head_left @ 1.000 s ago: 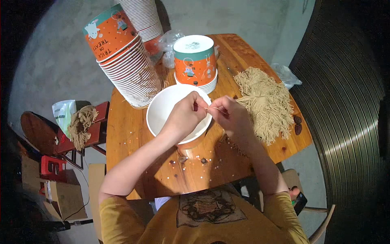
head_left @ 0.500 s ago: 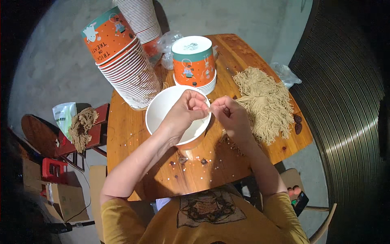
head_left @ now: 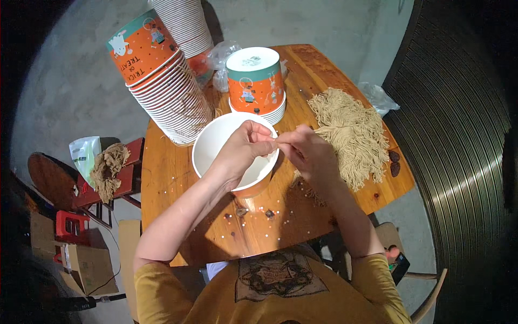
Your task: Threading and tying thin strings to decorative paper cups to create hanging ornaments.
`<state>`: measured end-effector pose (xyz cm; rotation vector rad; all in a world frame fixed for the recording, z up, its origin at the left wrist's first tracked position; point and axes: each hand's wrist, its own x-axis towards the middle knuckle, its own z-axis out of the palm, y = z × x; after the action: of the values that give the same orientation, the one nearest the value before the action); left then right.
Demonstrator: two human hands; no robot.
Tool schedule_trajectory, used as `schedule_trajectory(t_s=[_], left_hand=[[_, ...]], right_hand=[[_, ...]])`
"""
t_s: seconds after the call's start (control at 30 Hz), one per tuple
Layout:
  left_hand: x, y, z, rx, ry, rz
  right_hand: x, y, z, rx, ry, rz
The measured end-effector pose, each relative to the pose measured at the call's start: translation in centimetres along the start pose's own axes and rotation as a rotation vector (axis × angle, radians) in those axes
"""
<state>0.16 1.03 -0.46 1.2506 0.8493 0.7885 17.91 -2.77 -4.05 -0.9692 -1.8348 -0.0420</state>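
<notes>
L end of wood worktop (head_left: 164, 183): tall nested stack (head_left: 167, 89) of upturned orange buckets. Next, white-lined bucket (head_left: 215, 141), open side up. L hand (head_left: 243, 151) over it, thumb + finger pinched on thin strand. Behind, shorter upturned stack (head_left: 256, 89). Thin strand (head_left: 277, 141) (mostly hidden) sits betw. both hands' tips, near bucket's R rim. R hand (head_left: 313, 155): fingertips closed on same. Then tan yarn pile (head_left: 350, 137), 2 dk. brown bits (head_left: 395, 169) just beside.
</notes>
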Motion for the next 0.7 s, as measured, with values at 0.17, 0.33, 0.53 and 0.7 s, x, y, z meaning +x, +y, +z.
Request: schedule_trajectory(t_s=[0.17,0.33,0.53,0.7], left_hand=[[-0.5,-0.2,0.7,0.139,-0.024,0.066],[-0.5,-0.2,0.9,0.237,-0.001,0.096],[-0.6,-0.2,0.8,0.316,-0.017,0.089],[-0.6,-0.2,0.9,0.314,-0.004,0.072]], right_hand=[[0.2,-0.3,0.1,0.105,0.014,0.019],[0.0,-0.1,0.3,0.359,-0.09,0.272],[-0.1,0.3,0.1,0.75,-0.048,0.557],[-0.1,0.6,0.3,0.854,0.017,0.517]])
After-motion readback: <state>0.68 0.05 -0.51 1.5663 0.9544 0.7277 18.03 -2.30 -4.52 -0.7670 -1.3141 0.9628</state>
